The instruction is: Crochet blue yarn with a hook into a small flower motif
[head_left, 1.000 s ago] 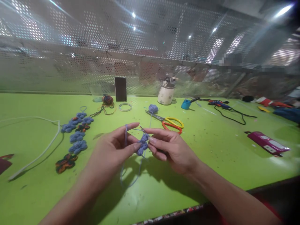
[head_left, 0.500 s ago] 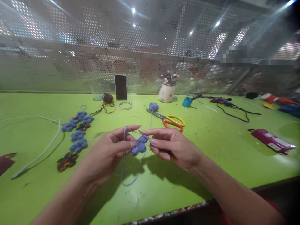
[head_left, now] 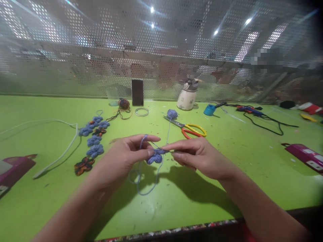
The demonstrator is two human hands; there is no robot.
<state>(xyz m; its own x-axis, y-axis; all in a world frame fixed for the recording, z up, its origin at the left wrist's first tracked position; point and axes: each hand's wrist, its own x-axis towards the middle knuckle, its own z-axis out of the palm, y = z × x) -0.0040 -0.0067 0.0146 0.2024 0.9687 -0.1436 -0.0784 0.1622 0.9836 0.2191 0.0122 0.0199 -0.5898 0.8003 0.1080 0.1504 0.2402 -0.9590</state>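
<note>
Between thumb and fingers, my left hand [head_left: 126,151] pinches a small blue-purple crocheted flower [head_left: 155,158]. A strand of the same yarn is looped over its raised index finger. My right hand [head_left: 199,154] is closed on a thin crochet hook [head_left: 169,151], mostly hidden by the fingers, whose tip runs into the flower's yarn. Slack yarn [head_left: 147,194] hangs in a loop beneath, and another strand leads back to a small blue-purple yarn ball [head_left: 172,113]. Scissors [head_left: 193,130] with yellow and orange handles lie just beyond my right hand.
Left lies a chain of crocheted flowers [head_left: 94,150], beside a white cable [head_left: 68,151]. Further back are a multicoloured yarn ball [head_left: 123,104], a ring [head_left: 141,112], a phone [head_left: 137,93], a bottle [head_left: 187,97] and a blue pot [head_left: 209,110]. Purple power strips [head_left: 304,155] flank the table.
The view has turned slightly left, so things sit further right. My right hand has drawn the hook back from the flower, stretching its upper yarn strands to the right.
</note>
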